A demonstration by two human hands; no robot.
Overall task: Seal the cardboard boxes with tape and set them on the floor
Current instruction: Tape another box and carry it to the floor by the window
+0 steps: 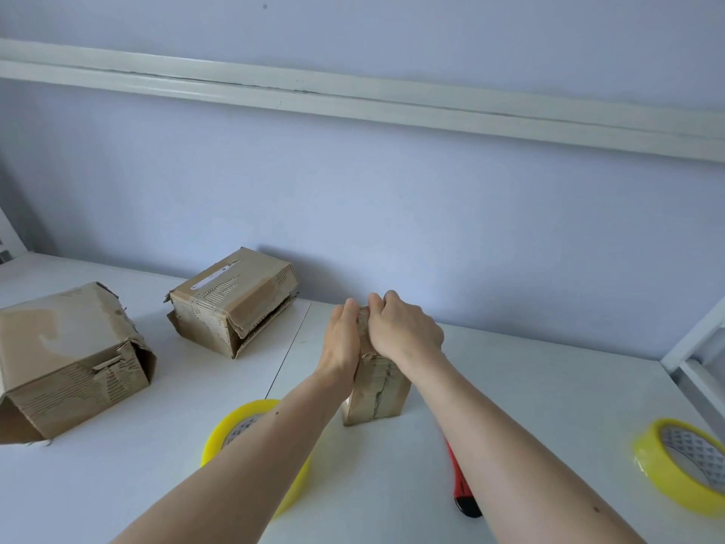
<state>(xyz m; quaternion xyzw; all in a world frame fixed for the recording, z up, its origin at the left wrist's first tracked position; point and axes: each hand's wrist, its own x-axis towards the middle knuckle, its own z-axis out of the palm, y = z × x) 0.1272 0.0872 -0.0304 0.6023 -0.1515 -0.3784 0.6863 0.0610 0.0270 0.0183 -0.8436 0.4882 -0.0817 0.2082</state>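
A small worn cardboard box stands upright on the white table in the middle. My left hand lies flat against its upper left side. My right hand curls over its top, fingers closed on the cardboard. Most of the box's top is hidden by both hands. Two larger battered boxes lie to the left: one at the far left with an open torn end, one further back with loose flaps. A yellow tape roll lies under my left forearm, another yellow tape roll at the right edge.
A red and black cutter lies on the table, partly hidden by my right forearm. A pale blue wall with a white rail runs behind the table. A white frame stands at the right edge.
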